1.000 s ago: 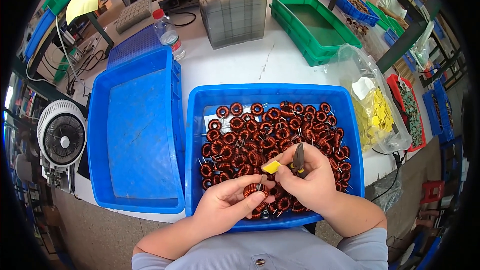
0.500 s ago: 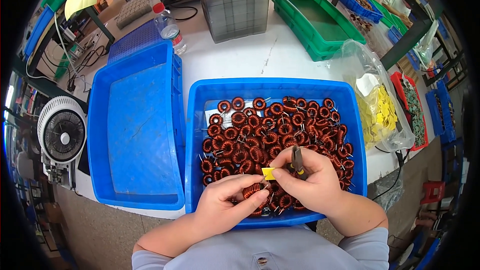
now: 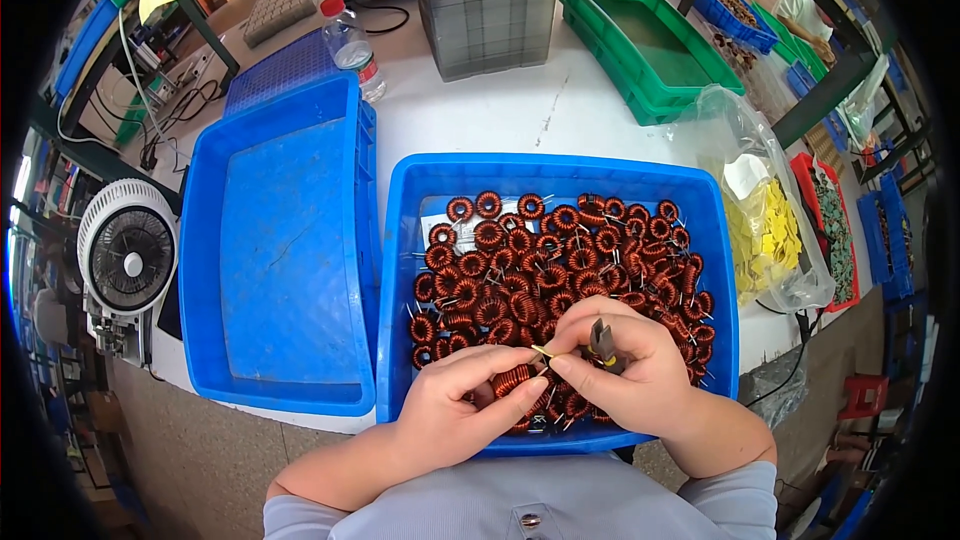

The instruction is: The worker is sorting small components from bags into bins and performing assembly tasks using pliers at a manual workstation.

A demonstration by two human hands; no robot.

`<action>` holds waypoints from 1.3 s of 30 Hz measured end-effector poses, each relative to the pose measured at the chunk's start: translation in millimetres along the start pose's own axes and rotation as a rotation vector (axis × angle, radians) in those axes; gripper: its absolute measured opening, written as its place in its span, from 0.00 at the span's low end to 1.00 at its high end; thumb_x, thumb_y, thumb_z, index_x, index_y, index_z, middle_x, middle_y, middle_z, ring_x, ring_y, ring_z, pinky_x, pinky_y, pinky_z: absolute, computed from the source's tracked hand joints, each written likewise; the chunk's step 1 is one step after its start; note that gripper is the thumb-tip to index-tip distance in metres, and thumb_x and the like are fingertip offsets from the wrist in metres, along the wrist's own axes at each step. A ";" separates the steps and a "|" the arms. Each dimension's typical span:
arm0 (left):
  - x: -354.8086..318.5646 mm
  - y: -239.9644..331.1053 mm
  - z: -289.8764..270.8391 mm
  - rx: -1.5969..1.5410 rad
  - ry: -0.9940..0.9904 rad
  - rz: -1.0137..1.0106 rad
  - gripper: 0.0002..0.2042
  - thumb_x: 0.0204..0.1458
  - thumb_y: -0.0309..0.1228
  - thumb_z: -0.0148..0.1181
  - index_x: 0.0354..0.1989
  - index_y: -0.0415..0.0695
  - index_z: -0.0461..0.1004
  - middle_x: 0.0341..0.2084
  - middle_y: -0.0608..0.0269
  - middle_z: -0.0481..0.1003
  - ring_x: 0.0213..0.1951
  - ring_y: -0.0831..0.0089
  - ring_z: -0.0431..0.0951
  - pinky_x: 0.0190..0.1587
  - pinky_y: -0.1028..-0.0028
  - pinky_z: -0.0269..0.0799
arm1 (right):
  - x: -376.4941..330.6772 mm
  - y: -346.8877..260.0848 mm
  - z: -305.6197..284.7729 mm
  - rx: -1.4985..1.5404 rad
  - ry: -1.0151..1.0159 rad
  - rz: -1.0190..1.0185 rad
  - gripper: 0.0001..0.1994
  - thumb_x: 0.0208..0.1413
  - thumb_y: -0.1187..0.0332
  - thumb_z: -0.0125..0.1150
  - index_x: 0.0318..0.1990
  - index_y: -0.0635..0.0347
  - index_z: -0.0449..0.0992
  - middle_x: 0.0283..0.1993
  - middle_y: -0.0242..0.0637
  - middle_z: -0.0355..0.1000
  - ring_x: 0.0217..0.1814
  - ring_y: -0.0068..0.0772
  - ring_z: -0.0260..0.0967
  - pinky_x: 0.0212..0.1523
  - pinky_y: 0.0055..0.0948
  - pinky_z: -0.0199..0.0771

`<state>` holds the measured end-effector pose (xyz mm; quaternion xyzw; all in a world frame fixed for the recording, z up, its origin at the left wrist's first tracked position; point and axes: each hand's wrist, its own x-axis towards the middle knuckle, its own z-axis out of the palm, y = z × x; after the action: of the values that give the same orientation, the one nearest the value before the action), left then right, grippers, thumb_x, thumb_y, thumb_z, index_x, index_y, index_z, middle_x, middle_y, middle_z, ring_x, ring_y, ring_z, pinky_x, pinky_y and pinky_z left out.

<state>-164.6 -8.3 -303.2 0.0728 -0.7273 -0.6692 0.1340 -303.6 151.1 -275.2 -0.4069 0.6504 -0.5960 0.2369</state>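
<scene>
Over the near part of a blue bin (image 3: 560,164), my left hand (image 3: 450,405) pinches a copper-wound ring coil (image 3: 512,380) between thumb and fingers. My right hand (image 3: 635,370) grips a small yellow piece (image 3: 542,351) with thumb and fingertip, turned nearly edge-on at the coil's wire-lead side. Whether it touches the leads cannot be made out. A pair of cutting pliers (image 3: 602,342) is tucked in the same right hand, jaws pointing up; its handles are mostly hidden. Many similar coils (image 3: 582,258) lie heaped below both hands, their metal leads sticking out.
To the left stands a blue tray (image 3: 285,260), with a water bottle (image 3: 352,55) behind it and a white fan (image 3: 130,255) beside it. A clear bag of yellow pieces (image 3: 775,235) rests on the right. Farther back are stacked grey trays (image 3: 485,25) and green trays (image 3: 650,50).
The yellow piece has turned from showing its flat face to nearly edge-on, close by the coil. My right fingers have shifted slightly with it, and the pliers have tilted a little. The view has shifted slightly.
</scene>
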 end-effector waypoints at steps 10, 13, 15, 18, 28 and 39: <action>3.7 2.2 -5.9 0.106 -0.034 0.054 0.13 0.55 0.22 0.66 0.49 0.35 0.79 0.38 0.58 0.81 0.21 0.83 0.67 0.20 0.85 0.58 | -2.4 1.8 -0.7 0.034 -0.075 0.013 0.12 0.54 0.81 0.65 0.46 0.65 0.82 0.51 0.41 0.75 0.41 0.28 0.72 0.41 0.22 0.71; 3.3 1.4 -7.3 0.108 -0.043 0.069 0.13 0.55 0.22 0.66 0.49 0.36 0.79 0.38 0.59 0.81 0.21 0.83 0.66 0.19 0.84 0.56 | -2.4 -0.1 -3.1 0.028 -0.127 -0.007 0.14 0.54 0.81 0.65 0.48 0.64 0.82 0.51 0.41 0.75 0.41 0.28 0.72 0.40 0.22 0.71; 2.8 1.5 -7.6 0.095 -0.047 0.061 0.13 0.55 0.21 0.66 0.49 0.36 0.79 0.39 0.59 0.80 0.21 0.83 0.66 0.20 0.84 0.56 | -1.8 -1.1 -2.9 0.028 -0.125 -0.008 0.13 0.53 0.82 0.65 0.47 0.65 0.82 0.51 0.42 0.75 0.42 0.29 0.72 0.40 0.22 0.72; 2.3 1.8 -7.3 0.053 -0.061 0.036 0.14 0.55 0.21 0.66 0.50 0.36 0.79 0.39 0.58 0.80 0.21 0.83 0.66 0.20 0.85 0.57 | -1.2 -2.4 -2.3 0.028 -0.118 -0.010 0.13 0.51 0.85 0.65 0.44 0.65 0.82 0.49 0.43 0.75 0.43 0.31 0.73 0.39 0.22 0.73; 0.1 -7.4 -7.9 -0.088 -0.096 0.048 0.16 0.54 0.20 0.67 0.52 0.37 0.78 0.41 0.57 0.80 0.24 0.81 0.72 0.23 0.85 0.62 | -1.4 4.0 -0.1 0.051 -0.132 -0.092 0.15 0.50 0.86 0.66 0.45 0.64 0.83 0.48 0.42 0.75 0.40 0.29 0.71 0.38 0.21 0.71; -1.6 4.6 -9.2 -0.202 -0.067 -0.192 0.17 0.56 0.19 0.65 0.55 0.35 0.75 0.44 0.53 0.80 0.31 0.77 0.79 0.34 0.85 0.74 | -5.6 -14.6 -14.0 -0.099 0.058 0.036 0.21 0.52 0.83 0.63 0.56 0.61 0.78 0.46 0.40 0.75 0.37 0.29 0.70 0.35 0.21 0.68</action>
<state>-160.0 -16.2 -298.1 0.1057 -0.6501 -0.7507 0.0516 -308.0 164.4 -259.6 -0.3888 0.6930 -0.5702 0.2083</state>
